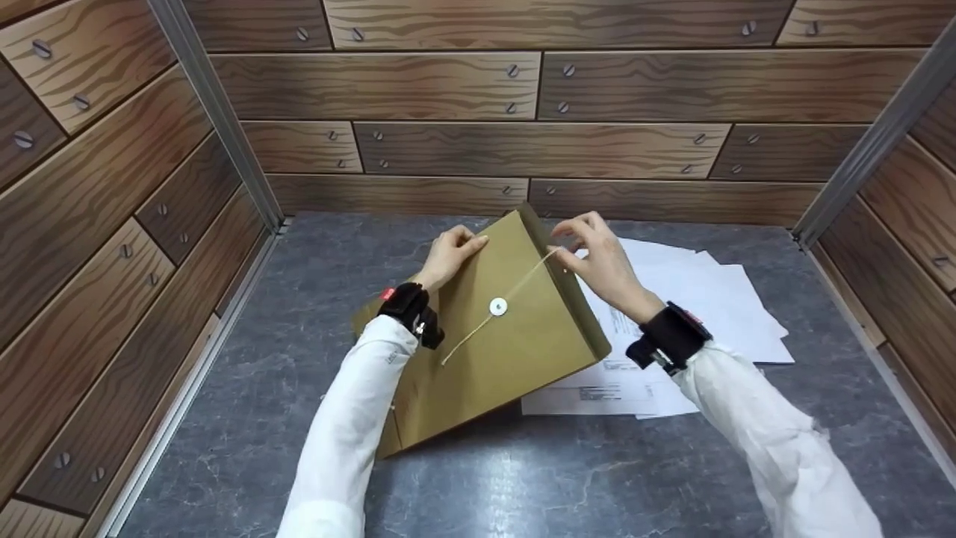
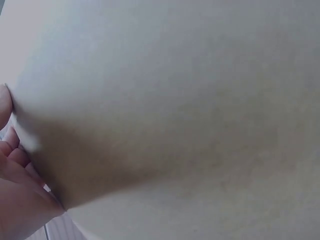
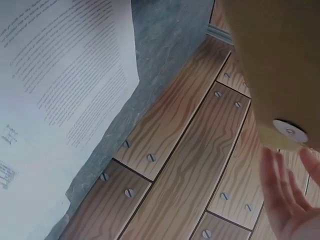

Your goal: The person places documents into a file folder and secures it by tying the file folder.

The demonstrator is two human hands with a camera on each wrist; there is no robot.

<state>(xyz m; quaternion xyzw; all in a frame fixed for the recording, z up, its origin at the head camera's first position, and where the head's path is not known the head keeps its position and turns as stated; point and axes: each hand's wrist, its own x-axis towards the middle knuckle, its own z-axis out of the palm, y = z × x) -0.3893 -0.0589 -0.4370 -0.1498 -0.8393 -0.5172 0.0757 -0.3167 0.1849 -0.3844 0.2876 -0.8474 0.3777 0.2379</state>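
Note:
A brown kraft string-tie envelope (image 1: 485, 351) is held tilted above the table, its flap side raised. My left hand (image 1: 448, 258) grips its upper left edge, thumb on the front face and other fingers behind. The envelope's surface (image 2: 175, 100) fills most of the left wrist view, with part of the left hand (image 2: 20, 170) at the edge. A white button (image 1: 498, 306) sits on the front, and a thin string (image 1: 526, 278) runs tautly from it to my right hand (image 1: 603, 261), which pinches it beside the flap. Another white button (image 3: 291, 131) shows close above the right hand (image 3: 290, 200).
White printed papers (image 1: 687, 299) lie spread on the grey marbled table (image 1: 478, 486), right of and partly under the envelope. Wood-patterned panels (image 1: 448, 82) with metal corner posts (image 1: 216, 97) enclose the back and both sides.

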